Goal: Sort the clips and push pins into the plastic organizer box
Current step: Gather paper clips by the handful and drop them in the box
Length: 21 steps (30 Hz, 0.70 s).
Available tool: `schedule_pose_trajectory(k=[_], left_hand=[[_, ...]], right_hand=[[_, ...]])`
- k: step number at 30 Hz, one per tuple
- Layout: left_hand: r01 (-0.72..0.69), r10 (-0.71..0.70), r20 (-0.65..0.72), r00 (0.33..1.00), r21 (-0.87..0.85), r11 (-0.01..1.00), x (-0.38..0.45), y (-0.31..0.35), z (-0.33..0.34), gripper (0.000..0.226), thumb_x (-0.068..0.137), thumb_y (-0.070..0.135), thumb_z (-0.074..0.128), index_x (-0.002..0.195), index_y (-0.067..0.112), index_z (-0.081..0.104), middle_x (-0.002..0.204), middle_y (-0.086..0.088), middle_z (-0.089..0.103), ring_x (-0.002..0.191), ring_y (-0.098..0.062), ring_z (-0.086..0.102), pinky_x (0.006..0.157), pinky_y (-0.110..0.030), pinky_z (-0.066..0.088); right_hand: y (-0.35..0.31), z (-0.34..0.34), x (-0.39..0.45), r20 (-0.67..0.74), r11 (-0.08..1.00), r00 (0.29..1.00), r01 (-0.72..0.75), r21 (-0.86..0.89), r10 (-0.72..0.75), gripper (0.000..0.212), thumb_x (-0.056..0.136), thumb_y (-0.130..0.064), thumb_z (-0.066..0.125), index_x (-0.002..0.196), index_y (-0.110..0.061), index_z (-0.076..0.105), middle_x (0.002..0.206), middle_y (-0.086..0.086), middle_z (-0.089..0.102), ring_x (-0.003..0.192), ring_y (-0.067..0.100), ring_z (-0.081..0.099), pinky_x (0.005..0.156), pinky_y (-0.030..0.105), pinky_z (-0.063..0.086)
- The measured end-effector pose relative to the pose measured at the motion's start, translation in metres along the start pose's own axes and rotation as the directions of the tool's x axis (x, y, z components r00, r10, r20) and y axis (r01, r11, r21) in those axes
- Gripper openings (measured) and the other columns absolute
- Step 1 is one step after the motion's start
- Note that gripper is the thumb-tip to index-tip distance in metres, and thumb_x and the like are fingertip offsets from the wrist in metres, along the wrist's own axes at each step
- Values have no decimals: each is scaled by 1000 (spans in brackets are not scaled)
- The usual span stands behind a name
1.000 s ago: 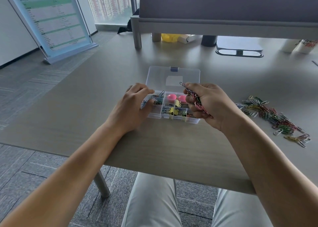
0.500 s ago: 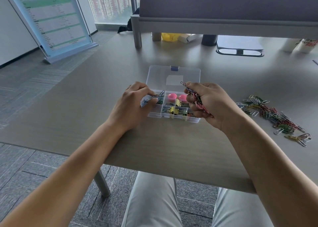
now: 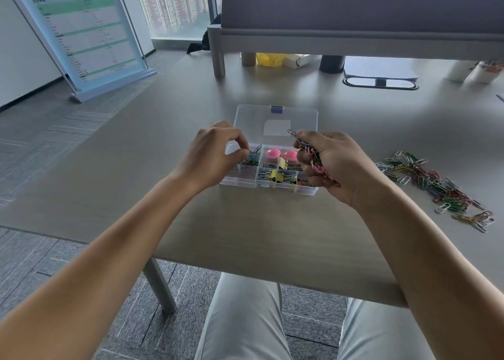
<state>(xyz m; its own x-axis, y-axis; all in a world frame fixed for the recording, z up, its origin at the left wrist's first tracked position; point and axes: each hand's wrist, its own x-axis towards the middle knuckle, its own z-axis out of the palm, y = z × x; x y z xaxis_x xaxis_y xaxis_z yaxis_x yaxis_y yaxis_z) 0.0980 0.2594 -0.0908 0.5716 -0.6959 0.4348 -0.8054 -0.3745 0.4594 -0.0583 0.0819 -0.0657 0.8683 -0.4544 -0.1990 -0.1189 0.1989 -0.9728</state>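
Note:
A clear plastic organizer box (image 3: pixel 240 181) lies open on the grey desk, its lid (image 3: pixel 275 118) folded back. Its compartments hold pink push pins (image 3: pixel 272 153), yellow and green binder clips (image 3: pixel 275 176) and some paper clips. My left hand (image 3: pixel 215 155) hovers over the box's left compartments and pinches a paper clip (image 3: pixel 255 152) between thumb and fingers. My right hand (image 3: pixel 332 163) is fisted around a bunch of coloured paper clips (image 3: pixel 311 155) at the box's right end. A loose pile of coloured paper clips (image 3: pixel 436 185) lies on the desk to the right.
A desk divider panel (image 3: pixel 354 10) stands at the back, with a dark cup (image 3: pixel 331 63), a yellow bag (image 3: pixel 268 59) and papers beneath it. A cable slot (image 3: pixel 380 82) is cut into the desk. A standing sign (image 3: pixel 81 32) is on the floor at left. My knees are under the desk edge.
My left hand has edged rightward over the box's left compartments, with a paper clip now showing at its fingertips. My right hand has kept its bunch of clips almost still.

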Motion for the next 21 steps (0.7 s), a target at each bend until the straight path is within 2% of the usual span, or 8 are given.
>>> schedule_pose_trajectory(k=[6, 12, 21], left_hand=[[0, -2, -71, 997, -38, 999, 9, 7, -11, 7, 90, 25, 72, 91, 19, 76, 93, 9, 71, 89, -6, 63, 88, -35, 52], [17, -23, -104, 994, -55, 998, 3, 9, -21, 9, 90, 27, 72, 90, 19, 76, 92, 10, 72, 90, -7, 65, 90, -41, 54], [20, -34, -133, 991, -104, 994, -7, 17, -35, 7, 91, 24, 71, 90, 18, 76, 89, 10, 74, 89, -5, 66, 88, -37, 56]], right_hand=[[-1, -1, -1, 11, 1000, 1000, 9, 5, -9, 25, 107, -23, 54, 89, -5, 60, 59, 2, 48, 43, 13, 36, 34, 19, 26], [-2, 0, -3, 13, 1000, 1000, 6, 10, -6, 25, 107, -22, 53, 91, -4, 60, 59, 2, 49, 41, 12, 37, 34, 19, 28], [-1, 1, -3, 8, 1000, 1000, -2, 2, 2, 25, 106, -24, 55, 91, -5, 62, 58, 1, 51, 46, 14, 38, 34, 20, 29]])
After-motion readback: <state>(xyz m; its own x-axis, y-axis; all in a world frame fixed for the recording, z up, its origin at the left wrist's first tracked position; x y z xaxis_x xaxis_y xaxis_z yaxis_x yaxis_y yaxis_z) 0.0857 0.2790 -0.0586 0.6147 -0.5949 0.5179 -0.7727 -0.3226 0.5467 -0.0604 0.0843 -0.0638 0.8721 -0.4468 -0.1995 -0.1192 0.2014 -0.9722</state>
